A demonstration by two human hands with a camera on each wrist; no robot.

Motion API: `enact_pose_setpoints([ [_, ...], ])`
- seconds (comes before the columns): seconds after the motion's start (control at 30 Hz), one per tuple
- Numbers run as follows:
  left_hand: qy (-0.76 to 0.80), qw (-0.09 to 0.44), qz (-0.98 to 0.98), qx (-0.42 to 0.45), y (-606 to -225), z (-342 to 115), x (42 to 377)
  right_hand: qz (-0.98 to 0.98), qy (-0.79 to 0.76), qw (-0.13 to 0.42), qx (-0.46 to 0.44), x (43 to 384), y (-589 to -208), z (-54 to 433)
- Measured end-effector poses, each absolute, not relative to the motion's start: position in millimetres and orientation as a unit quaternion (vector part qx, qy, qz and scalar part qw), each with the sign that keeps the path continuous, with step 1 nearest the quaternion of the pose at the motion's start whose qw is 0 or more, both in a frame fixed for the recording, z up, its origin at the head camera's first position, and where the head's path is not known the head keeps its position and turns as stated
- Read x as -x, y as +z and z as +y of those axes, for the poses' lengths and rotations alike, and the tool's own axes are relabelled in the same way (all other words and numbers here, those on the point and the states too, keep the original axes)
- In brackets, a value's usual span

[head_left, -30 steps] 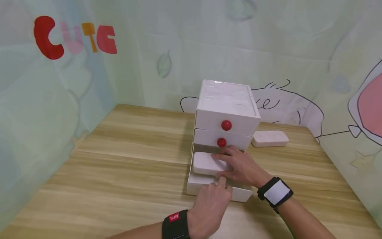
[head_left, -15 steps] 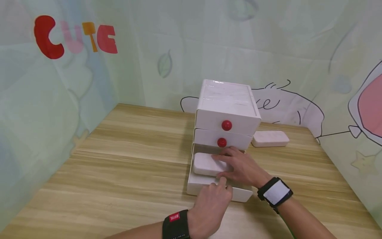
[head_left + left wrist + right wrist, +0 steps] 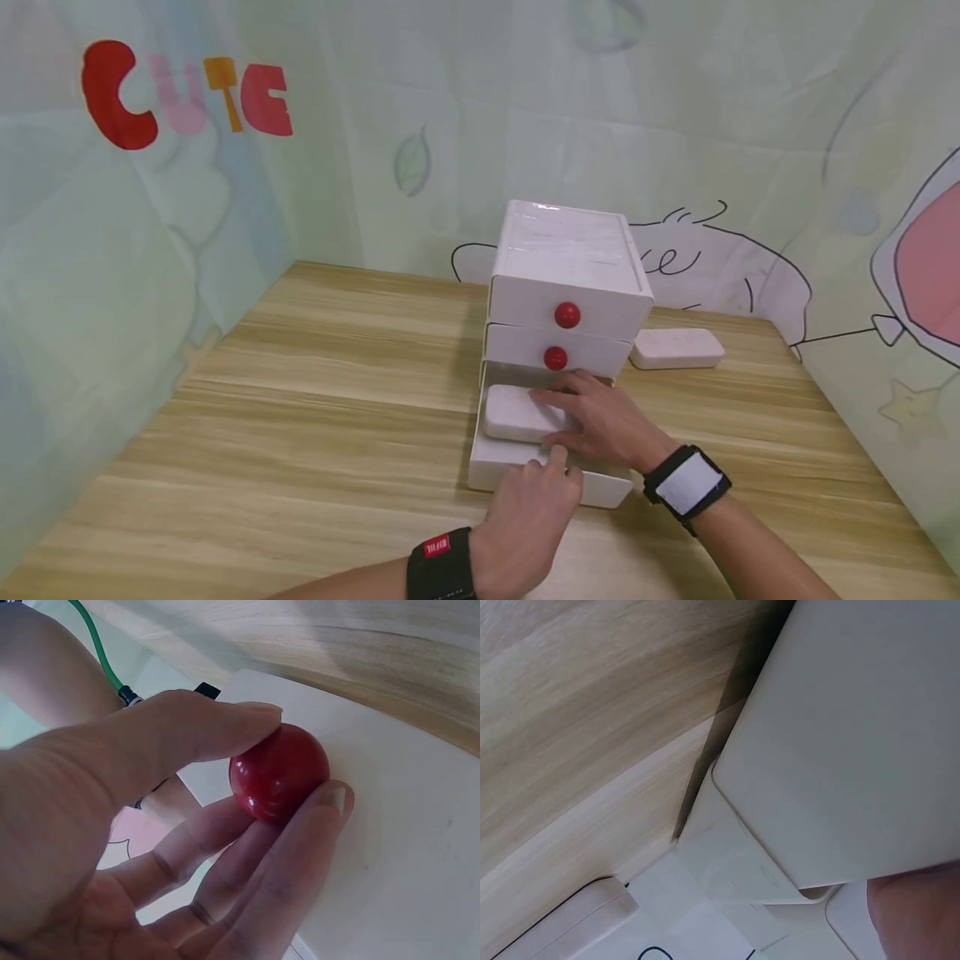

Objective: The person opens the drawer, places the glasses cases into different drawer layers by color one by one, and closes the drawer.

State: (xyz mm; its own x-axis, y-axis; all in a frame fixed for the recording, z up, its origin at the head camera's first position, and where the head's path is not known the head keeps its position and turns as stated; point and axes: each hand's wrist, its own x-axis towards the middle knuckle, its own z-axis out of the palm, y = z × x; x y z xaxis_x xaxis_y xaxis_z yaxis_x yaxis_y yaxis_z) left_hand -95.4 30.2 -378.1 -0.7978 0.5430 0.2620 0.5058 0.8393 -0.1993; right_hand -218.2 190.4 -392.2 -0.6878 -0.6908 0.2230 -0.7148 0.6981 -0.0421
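My left hand [image 3: 528, 521] is at the front of the pulled-out bottom drawer [image 3: 606, 488] of a small white cabinet [image 3: 573, 250]. In the left wrist view, its thumb and fingers pinch the drawer's round red knob [image 3: 277, 774]. A white rounded rectangular case [image 3: 517, 414] lies inside this drawer. My right hand [image 3: 611, 423] reaches into the drawer and grips the right end of the case, thumb at the near side and fingers over the top. The right wrist view shows mostly the drawer's outer side [image 3: 855, 750], with only a bit of the hand [image 3: 919, 915].
Above, two more drawers with red knobs [image 3: 567, 315] are closed. A second similar white case [image 3: 677, 347] lies on the wooden table [image 3: 337, 375], right of the cabinet. A printed cloth backdrop [image 3: 360, 125] stands behind and at both sides.
The case in the drawer has shifted very slightly toward the front. Both hands stay almost in place.
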Motion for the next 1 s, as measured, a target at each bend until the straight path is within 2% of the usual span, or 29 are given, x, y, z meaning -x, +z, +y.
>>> enact_pose_setpoints([
  [0.73, 0.054, 0.165, -0.943, 0.283, -380.0, 28.8, 95.5, -0.918, 0.076, 0.082, -0.380, 219.5, -395.5, 185.2],
  [1.0, 0.054, 0.177, -0.943, 0.277, -382.0, 30.6, 96.3, -0.916, 0.067, 0.099, -0.384, 219.4, -397.0, 183.8],
])
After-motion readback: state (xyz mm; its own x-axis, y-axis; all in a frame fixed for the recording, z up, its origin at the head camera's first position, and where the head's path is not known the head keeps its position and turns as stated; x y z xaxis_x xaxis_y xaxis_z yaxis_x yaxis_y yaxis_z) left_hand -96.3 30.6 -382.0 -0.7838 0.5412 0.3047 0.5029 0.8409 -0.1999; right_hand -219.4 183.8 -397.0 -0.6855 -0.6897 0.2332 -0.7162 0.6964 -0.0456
